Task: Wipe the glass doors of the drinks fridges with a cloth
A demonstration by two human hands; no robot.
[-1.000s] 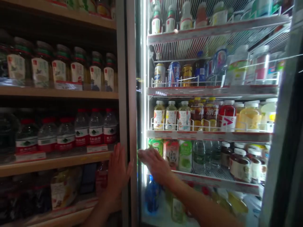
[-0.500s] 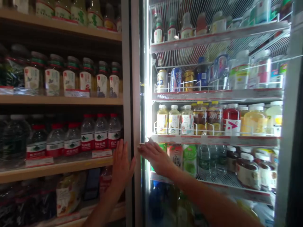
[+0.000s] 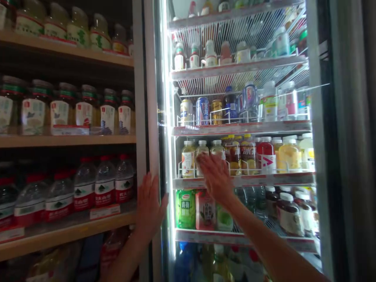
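Pale tea bottles (image 3: 188,158) now sit at the right hand (image 3: 216,176), its fingers (image 3: 205,161) spread empty, up one shelf; left hand (image 3: 149,207) stays flat on the fridge frame (image 3: 140,98).

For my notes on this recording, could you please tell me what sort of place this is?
Probably a convenience shop or small grocery: a lit drinks fridge stocked with cans and bottled drinks, wooden shelves of water bottles, and price tags on the shelf edges.
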